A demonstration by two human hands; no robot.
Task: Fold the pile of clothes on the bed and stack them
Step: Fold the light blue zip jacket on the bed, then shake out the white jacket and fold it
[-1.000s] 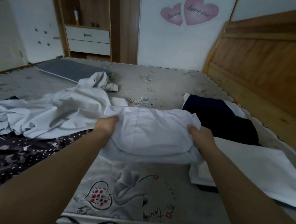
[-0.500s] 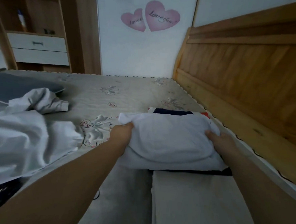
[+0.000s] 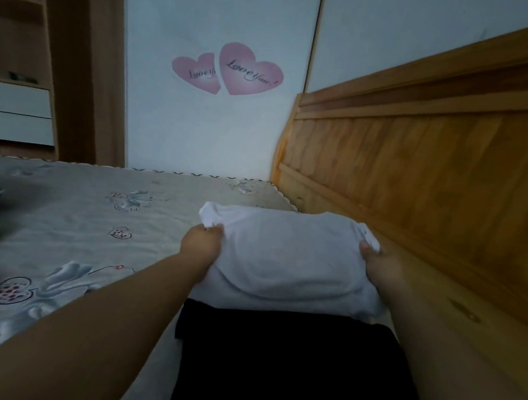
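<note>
Both sets of fingers are tucked under the cloth, so only knuckles and thumbs show. The left hand (image 3: 202, 245) grips the left edge of the folded white garment (image 3: 287, 260), and the right hand (image 3: 382, 265) grips the right edge, each clamped on the fabric. The white bundle is soft and puffy, pillow-shaped, with a curved fold line across its front. It sits over the far end of a dark garment (image 3: 293, 362), flat and nearly black, its folds too dim to read; whether the two touch I cannot tell. They lie on the bed (image 3: 79, 219), a grey sheet printed with hearts, just beside the ribbed wooden headboard (image 3: 428, 179). At far left a grey shape is cut off by the frame.
</note>
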